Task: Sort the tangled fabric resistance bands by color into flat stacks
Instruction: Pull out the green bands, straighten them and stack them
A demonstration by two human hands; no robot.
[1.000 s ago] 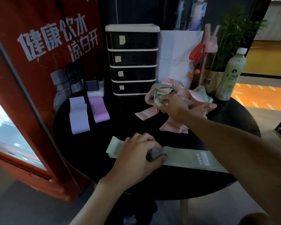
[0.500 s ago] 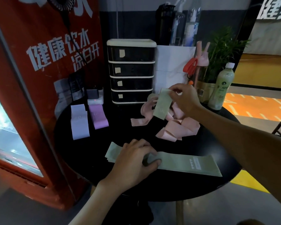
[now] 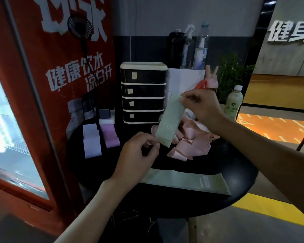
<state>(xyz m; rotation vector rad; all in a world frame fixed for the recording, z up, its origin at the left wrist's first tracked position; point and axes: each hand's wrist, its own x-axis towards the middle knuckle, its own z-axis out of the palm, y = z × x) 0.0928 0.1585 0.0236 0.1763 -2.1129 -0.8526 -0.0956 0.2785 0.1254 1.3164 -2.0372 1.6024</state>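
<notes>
1. Pale green fabric band [image 3: 168, 123], a flat loop, hangs in the air at the centre of the frame, in front of the tangled heap of pink fabric bands [image 3: 191, 142]. Its long axis runs steeply from upper right to lower left.
2. My right hand [image 3: 200, 107] pinches the top end between thumb and fingertips. My left hand [image 3: 139, 151], fingers curled, nips the bottom corner, so the band spans both grips.
3. The flat stack of pale green fabric bands [image 3: 184, 181] lies at lower centre on the round black table [image 3: 235, 163], below the held band. Its long axis runs almost left to right.
4. I judge the band must swing from steep to level to match. My left hand is nearer the stack, just above its left end. My right must travel down towards the right end.
</notes>
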